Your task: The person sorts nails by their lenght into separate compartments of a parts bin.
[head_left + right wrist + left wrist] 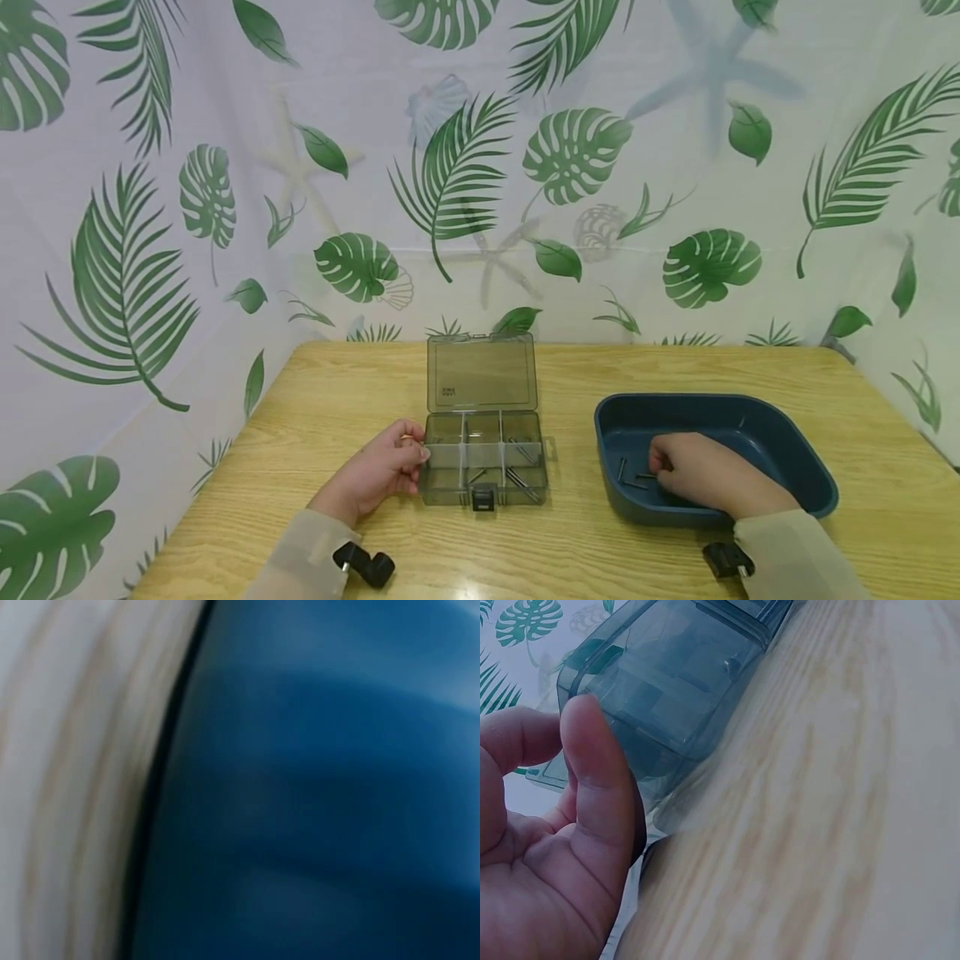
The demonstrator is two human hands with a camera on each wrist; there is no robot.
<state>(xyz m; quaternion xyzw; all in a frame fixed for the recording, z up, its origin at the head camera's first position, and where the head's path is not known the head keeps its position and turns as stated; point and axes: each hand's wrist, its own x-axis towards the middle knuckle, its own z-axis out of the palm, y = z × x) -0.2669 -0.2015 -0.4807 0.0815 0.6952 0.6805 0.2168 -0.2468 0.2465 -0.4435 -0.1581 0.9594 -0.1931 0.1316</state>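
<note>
A smoky clear compartment box (482, 475) stands on the table with its lid (482, 373) raised at the back. Several thin metal screws (521, 482) lie in its compartments. With thumb and curled fingers, my left hand (381, 468) holds the box by its left wall; the left wrist view shows the thumb (592, 750) against the box corner. Inside the blue tray (609, 493), my right hand (701, 472) reaches down, fingers curled at a screw (646, 476) whose end shows by the fingertips. The right wrist view shows only blurred tray and wood, not the hand.
More loose screws (622, 470) lie on the tray floor left of my right hand. A black latch (483, 498) sits at the box front. The wooden table (570, 550) meets a leaf-printed cloth (480, 208) behind and on the left.
</note>
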